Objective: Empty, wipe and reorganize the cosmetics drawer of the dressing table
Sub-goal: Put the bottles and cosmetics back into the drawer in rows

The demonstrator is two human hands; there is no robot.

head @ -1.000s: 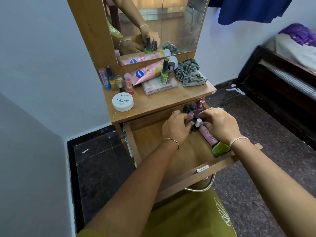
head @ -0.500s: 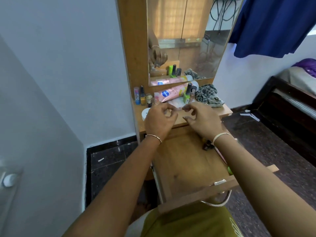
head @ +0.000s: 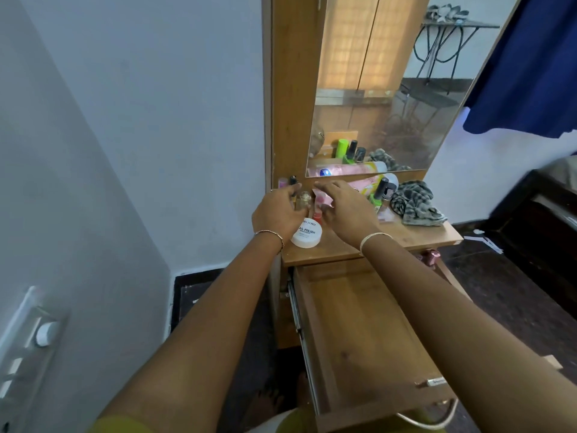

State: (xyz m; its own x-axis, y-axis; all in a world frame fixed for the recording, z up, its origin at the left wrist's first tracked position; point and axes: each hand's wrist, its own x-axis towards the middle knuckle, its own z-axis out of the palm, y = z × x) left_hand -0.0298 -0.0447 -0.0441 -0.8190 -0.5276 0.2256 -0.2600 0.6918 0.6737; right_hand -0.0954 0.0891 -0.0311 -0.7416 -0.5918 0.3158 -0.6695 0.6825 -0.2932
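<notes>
Seen from the head camera, the light-brown wooden drawer [head: 359, 323] of the dressing table stood pulled out below the wooden table top [head: 412, 237], with its bare floor showing; a small pink bottle [head: 431, 257] lay at its rear right corner, partly hidden by the right forearm. Both hands were raised over the back left part of the top. The left hand [head: 278, 212] curved its fingers toward a cluster of small nail-polish bottles [head: 303, 200] standing by the mirror frame; blur hid whether it grasped one. The right hand [head: 346, 214] reached forward with its fingers over a small pink-and-red bottle [head: 318, 209]; whether it pinched that bottle could not be told either. A round white tub lettered NAIL POLISH [head: 307, 237] sat on the top between the two wrists; a long pink tube [head: 362, 184] lay on its side beneath the mirror [head: 374, 89]; a green bottle with a black cap [head: 379, 193] stood beside the tube; a crumpled grey patterned cloth [head: 416, 203] lay at the right end of the top. A dark blue cloth [head: 530, 67] hung at the upper right; a white switch plate [head: 25, 339] sat on the wall at the lower left.
</notes>
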